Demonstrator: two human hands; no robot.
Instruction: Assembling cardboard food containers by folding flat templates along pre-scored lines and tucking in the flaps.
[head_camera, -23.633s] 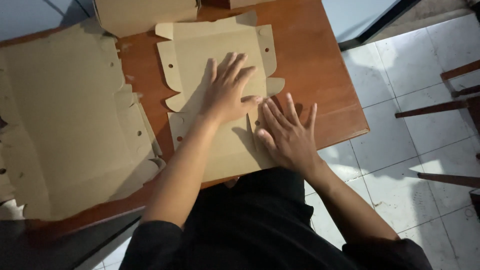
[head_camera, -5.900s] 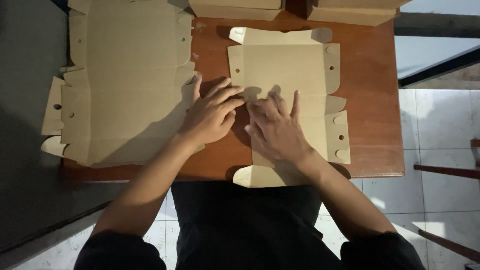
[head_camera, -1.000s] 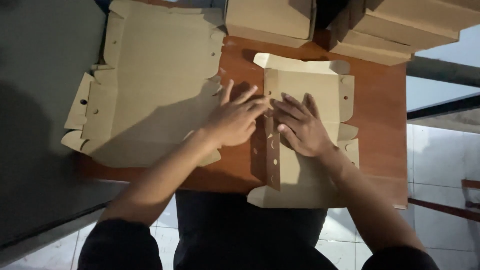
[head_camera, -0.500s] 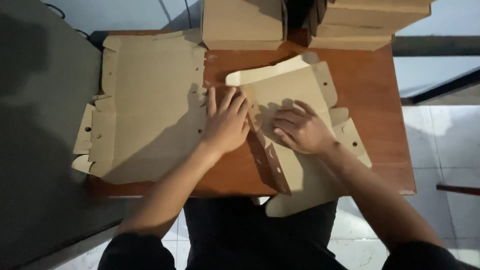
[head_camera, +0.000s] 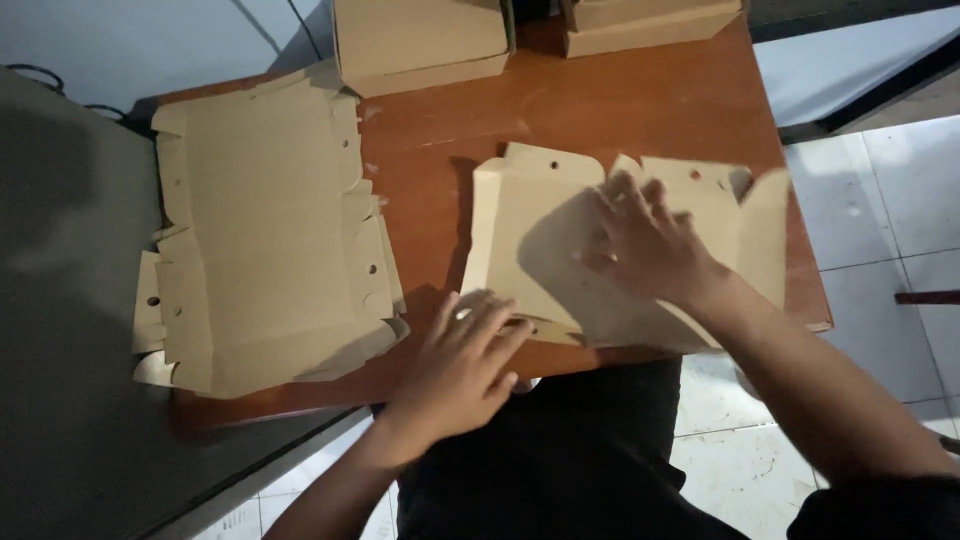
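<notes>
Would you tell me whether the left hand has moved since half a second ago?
Yes. The left hand has slid off the cardboard blank toward the near edge of the wooden table.

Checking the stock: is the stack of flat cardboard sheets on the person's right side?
No, the stack of flat sheets lies to the left of both hands.

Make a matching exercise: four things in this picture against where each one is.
1. right hand
2. left hand
3. stack of flat cardboard blanks
4. folded boxes

a. far edge of the table
b. left part of the table
c. pressed on the part-folded blank
d. at that blank's near edge

Pairs: 1-c, 2-d, 3-b, 4-a
</notes>
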